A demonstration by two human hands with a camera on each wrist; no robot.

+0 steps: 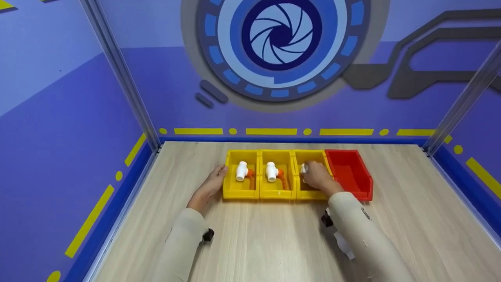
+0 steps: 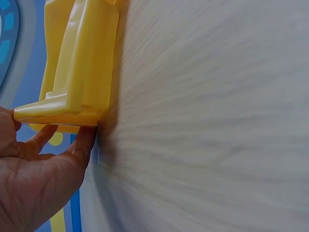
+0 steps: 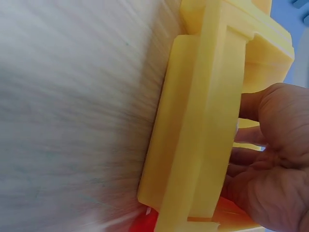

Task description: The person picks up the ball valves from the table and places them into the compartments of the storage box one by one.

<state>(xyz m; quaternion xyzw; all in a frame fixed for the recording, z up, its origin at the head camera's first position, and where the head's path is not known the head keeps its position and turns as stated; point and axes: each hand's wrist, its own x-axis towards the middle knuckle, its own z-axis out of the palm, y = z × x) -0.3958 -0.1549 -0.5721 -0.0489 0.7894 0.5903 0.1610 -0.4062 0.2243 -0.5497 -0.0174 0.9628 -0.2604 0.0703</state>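
Two white plastic ball valves with orange handles lie in yellow bins: one valve [image 1: 242,171] in the leftmost bin [image 1: 240,194], another valve [image 1: 271,171] in the middle yellow bin [image 1: 278,194]. My right hand [image 1: 319,176] reaches into the third yellow bin [image 1: 311,194] and pinches a white valve [image 1: 304,169], mostly hidden by the fingers. In the right wrist view, the bin's front wall [image 3: 205,130] covers my fingertips. My left hand [image 1: 213,182] rests against the outer left side of the leftmost bin, its fingers [image 2: 83,145] extended along the wall.
A red bin [image 1: 354,178] stands at the right end of the row, joined side by side with the yellow ones. The bins sit on a light wooden table [image 1: 266,239], toward its back edge. Blue-purple panels [image 1: 297,113] and metal posts [image 1: 129,82] enclose it.
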